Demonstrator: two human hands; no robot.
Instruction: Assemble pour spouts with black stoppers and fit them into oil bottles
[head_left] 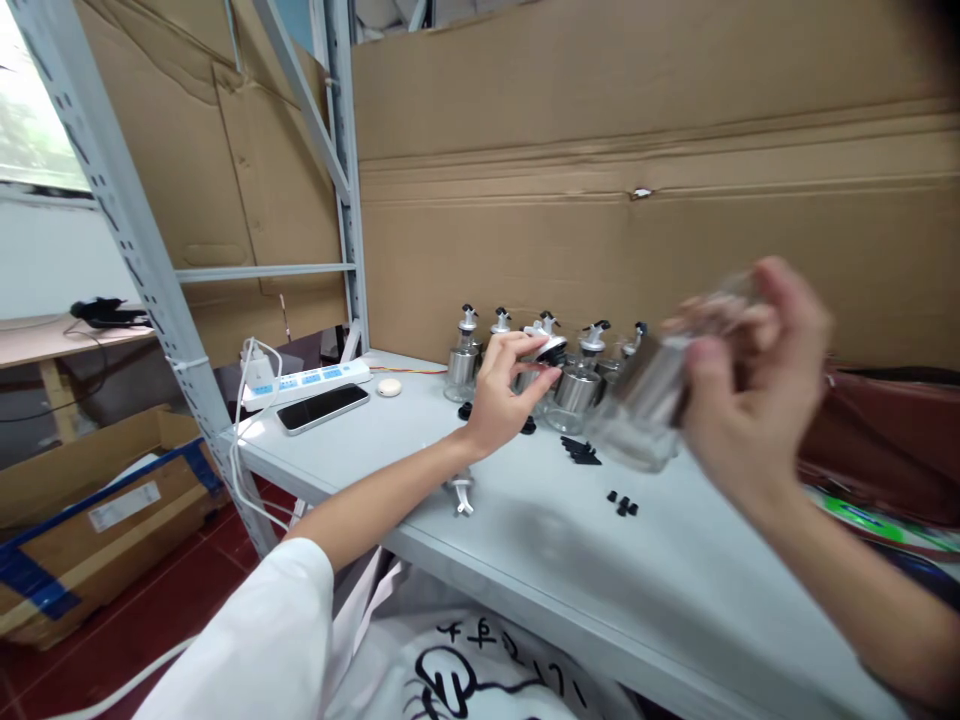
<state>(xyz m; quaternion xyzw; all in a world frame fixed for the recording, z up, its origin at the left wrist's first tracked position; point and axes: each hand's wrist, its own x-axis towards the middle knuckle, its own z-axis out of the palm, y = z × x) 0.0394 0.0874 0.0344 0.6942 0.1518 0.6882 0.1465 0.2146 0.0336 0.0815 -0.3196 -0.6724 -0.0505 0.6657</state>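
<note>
My right hand (750,385) is closed round a clear glass bottle (645,405) with a metal band, held tilted above the grey table (600,570); both are blurred by motion. My left hand (506,390) reaches to a row of several glass dispenser bottles (577,385) at the back of the table, its fingers pinching the black-and-white pourer cap (551,348) of one of them. Small black parts (581,450) and more black bits (622,505) lie on the table between my hands. A loose pourer piece (461,492) lies near my left wrist.
A phone (322,407), a white power strip (307,382) with a charger and a small round white object (388,387) lie at the table's left end. Cardboard sheets line the back wall. A metal rack upright (127,230) stands left, cardboard boxes (97,520) on the floor.
</note>
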